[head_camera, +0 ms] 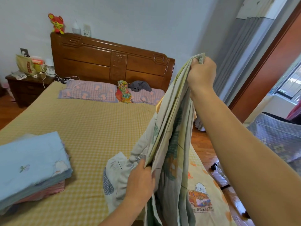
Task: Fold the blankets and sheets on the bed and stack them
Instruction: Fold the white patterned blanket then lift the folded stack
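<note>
Two hands held one pale green printed cotton sheet (171, 128) above the right edge of the bed (97, 128). The right hand (201, 74) was raised, its grip clamped on a bunched corner; the left hand (140, 183) sat lower, its grip pinching several layered edges. The main risk, as I judged it, was the layers sliding apart in the lower pinch, because the cloth hung loose and bulky, which would spoil the fold line. Its trailing end could also drag off the mattress toward the wooden floor (202, 147). The sheet looked thin, soft and limp, creased lengthwise, printed with leaves and orange blooms, its lower part heaped on the yellow checked bedcover. A folded stack topped by a light blue blanket (31, 163) lay at the bed's left, well apart.
</note>
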Motion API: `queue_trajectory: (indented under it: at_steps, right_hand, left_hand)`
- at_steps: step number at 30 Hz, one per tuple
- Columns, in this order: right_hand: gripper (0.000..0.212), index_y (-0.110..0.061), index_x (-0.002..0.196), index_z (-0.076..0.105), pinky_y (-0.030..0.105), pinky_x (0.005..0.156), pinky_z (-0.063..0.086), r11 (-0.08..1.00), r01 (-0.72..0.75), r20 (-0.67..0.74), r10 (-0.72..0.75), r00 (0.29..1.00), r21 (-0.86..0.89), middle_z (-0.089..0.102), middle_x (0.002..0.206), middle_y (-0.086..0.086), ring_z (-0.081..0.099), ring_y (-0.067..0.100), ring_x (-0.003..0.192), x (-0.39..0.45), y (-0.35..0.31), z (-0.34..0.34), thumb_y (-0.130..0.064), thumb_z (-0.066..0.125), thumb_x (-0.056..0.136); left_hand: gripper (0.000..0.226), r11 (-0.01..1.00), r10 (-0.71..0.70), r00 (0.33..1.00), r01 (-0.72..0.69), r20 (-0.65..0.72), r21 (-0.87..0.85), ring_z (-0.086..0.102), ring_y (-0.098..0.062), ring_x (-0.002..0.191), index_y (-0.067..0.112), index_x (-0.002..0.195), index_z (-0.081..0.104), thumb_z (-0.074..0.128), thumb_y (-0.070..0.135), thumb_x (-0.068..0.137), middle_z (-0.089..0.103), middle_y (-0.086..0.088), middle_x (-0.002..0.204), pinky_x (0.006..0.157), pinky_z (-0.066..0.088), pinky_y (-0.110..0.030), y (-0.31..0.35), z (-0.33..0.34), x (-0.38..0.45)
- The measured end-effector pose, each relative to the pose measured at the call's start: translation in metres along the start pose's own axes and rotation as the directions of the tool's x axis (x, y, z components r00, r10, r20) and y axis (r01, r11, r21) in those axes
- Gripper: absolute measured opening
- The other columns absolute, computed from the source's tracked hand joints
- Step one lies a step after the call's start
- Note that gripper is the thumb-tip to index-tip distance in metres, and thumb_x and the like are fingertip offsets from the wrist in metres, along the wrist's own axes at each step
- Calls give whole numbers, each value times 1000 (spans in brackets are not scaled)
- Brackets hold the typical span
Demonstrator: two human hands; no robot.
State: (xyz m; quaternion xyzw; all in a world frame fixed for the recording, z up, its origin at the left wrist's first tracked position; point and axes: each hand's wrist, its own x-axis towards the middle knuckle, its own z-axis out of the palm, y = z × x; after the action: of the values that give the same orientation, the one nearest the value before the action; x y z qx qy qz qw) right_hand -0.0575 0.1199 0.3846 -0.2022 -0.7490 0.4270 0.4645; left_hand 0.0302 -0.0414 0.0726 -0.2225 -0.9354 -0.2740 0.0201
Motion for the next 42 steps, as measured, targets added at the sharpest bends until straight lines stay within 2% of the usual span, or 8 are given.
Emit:
queue_trajectory:
  at_steps: [9, 17, 20, 25, 27, 32, 37, 42]
  right_hand:
    - [33, -23, 70, 42, 29, 64, 35, 991, -64, -106, 52, 993, -115, 45, 71, -9, 41, 8, 65, 30, 48, -26, -23, 48, 103]
    - [25, -19, 73, 48, 26, 65, 37, 989, -79, -136, 62, 989, -126, 47, 72, -8, 46, 15, 71, 33, 60, -40, -19, 47, 97]
    - [23, -13, 89, 70, 28, 71, 48, 983, 141, 264, -107, 959, -114, 68, 86, -1, 61, 14, 82, -10, 37, -36, -24, 50, 86]
    - [90, -49, 151, 25, 21, 87, 40, 760, 646, 997, 68, 22, -66, 62, 123, -22, 57, -2, 106, -139, 40, -13, -69, 70, 76]
    - [88, -46, 146, 29, 24, 81, 45, 769, 637, 987, 138, -86, -52, 64, 110, -19, 58, 1, 94, -163, 66, -2, -65, 74, 74]
    - [9, -26, 86, 64, 40, 66, 50, 676, 710, 977, 81, 195, -198, 64, 77, -8, 58, 15, 75, -169, 100, -3, -35, 64, 83]
    - [14, -18, 62, 56, 42, 57, 46, 786, 488, 795, 8, 607, -381, 59, 63, 1, 55, 25, 65, -142, 86, 1, -23, 56, 76]
    - [23, -10, 63, 53, 38, 52, 40, 725, 468, 675, -5, 737, -506, 54, 61, 8, 50, 25, 58, -122, 65, 4, -26, 59, 78]
  left_hand:
    - [23, 798, -246, 967, 160, -72, -581, 52, -3, 61, 22, 69, 67, 76, 18, 90, 59, 7, 64, 59, 36, -21, -78, -86, 18]
    - [40, 415, -144, 956, 293, 255, -862, 73, -27, 95, 29, 119, 70, 69, 0, 92, 77, -9, 103, 88, 57, -40, -88, -158, 14]
    - [24, 655, -91, 964, 247, 250, -714, 70, -19, 81, 21, 91, 78, 71, -2, 87, 75, -3, 85, 79, 52, -38, -83, -166, 22]
    - [16, 801, 166, 965, -11, 205, -599, 65, -8, 75, 23, 81, 75, 79, 8, 79, 71, 5, 78, 71, 49, -30, -44, -168, 24]
    - [24, 839, 215, 957, -78, 195, -539, 67, -4, 78, 29, 86, 74, 76, 5, 81, 72, 12, 83, 71, 49, -21, -34, -161, 19]
    - [30, 862, 3, 991, 65, 134, -503, 60, -3, 77, 44, 96, 57, 66, 26, 74, 63, 17, 86, 71, 51, -32, -48, -115, -13]
    - [60, 788, -144, 945, 290, 295, -544, 55, 12, 112, 55, 130, 41, 72, 51, 79, 55, 35, 122, 99, 50, -27, -65, -70, -44]
    - [20, 861, -269, 923, 359, 277, -361, 61, -3, 84, 40, 111, 47, 59, 35, 95, 61, 14, 101, 81, 57, -38, -73, -32, -49]
